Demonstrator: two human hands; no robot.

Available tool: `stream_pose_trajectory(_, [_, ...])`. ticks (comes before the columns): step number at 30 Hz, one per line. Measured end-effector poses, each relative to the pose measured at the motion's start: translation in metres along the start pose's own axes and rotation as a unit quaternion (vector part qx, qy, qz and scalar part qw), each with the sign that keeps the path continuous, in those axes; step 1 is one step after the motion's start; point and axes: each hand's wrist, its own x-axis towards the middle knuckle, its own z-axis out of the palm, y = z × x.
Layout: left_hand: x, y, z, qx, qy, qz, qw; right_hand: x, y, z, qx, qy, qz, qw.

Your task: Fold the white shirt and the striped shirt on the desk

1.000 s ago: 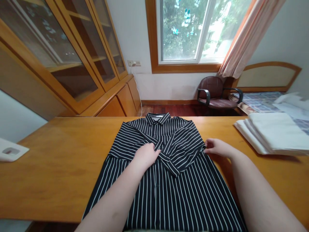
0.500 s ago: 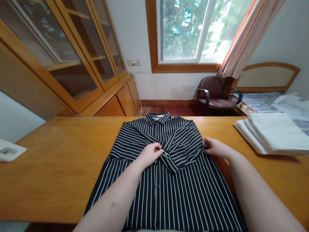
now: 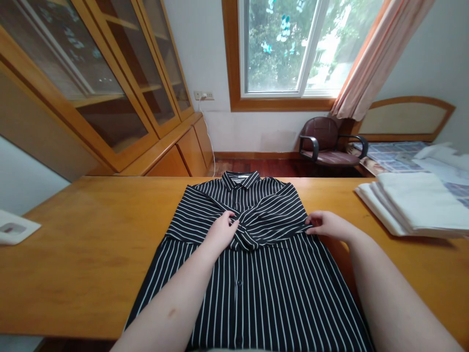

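A black shirt with white vertical stripes (image 3: 271, 293) lies flat on the table, its collar (image 3: 240, 180) at the far end. Its sleeves are folded across the chest in a bunched, crossing band (image 3: 271, 220). My left hand (image 3: 220, 232) rests on the middle of the shirt, fingers closed on the sleeve fabric. My right hand (image 3: 328, 225) pinches the folded sleeve at the shirt's right edge. The shirt's lower end runs out of view beneath my forearms.
A wooden table (image 3: 91, 254) bears the shirt. A stack of folded white cloth (image 3: 414, 205) lies at its right, and a white flat object (image 3: 14, 227) at its left edge. Behind stand a glass-fronted wooden cabinet (image 3: 91, 83), a dark office chair (image 3: 330, 142) and a bed (image 3: 399, 151).
The sleeve cuff that hung down across the shirt's front has been drawn up into the fold. My left hand has shifted slightly left, and my right hand stays nearly in place.
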Motion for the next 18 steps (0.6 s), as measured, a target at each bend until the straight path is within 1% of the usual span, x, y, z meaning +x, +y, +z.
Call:
stream_pose_trajectory(2, [-0.007,0.006,-0.004,0.025,0.021,0.057,0.998,0.003,-0.001,0.001,-0.031,0.015,-0.014,0.999])
stream_pose_trajectory(3, [-0.011,0.009,-0.007,0.035,0.022,0.104,0.994,0.004,-0.001,0.001,-0.049,0.02,-0.021,0.998])
stream_pose_trajectory(4, [-0.015,0.013,-0.01,0.045,0.008,0.161,0.986,0.006,0.0,0.001,-0.066,0.026,-0.029,0.997])
stream_pose_trajectory(5, [-0.019,0.017,-0.013,0.052,-0.024,0.223,0.973,0.008,0.0,0.002,-0.081,0.031,-0.036,0.996])
stream_pose_trajectory(7, [-0.025,0.023,-0.015,0.06,-0.117,0.332,0.934,0.01,-0.001,0.002,-0.094,0.038,-0.051,0.994])
stream_pose_trajectory(8, [-0.027,0.026,-0.014,0.062,-0.157,0.369,0.914,0.01,-0.001,0.001,-0.094,0.039,-0.059,0.993])
stream_pose_trajectory(9, [-0.028,0.027,-0.011,0.065,-0.182,0.393,0.899,0.01,-0.002,0.001,-0.092,0.041,-0.066,0.993])
stream_pose_trajectory(11, [-0.028,0.029,-0.004,0.069,-0.197,0.413,0.886,0.01,-0.002,0.001,-0.09,0.044,-0.074,0.992])
stream_pose_trajectory(14, [-0.026,0.029,0.004,0.068,-0.189,0.422,0.884,0.011,0.001,0.002,-0.093,0.032,-0.06,0.993])
stream_pose_trajectory(16, [-0.025,0.028,0.004,0.066,-0.187,0.422,0.884,0.011,0.004,0.003,-0.088,0.016,-0.042,0.995])
stream_pose_trajectory(18, [-0.025,0.027,0.001,0.069,-0.196,0.417,0.885,0.01,0.005,0.003,-0.075,0.007,-0.032,0.997])
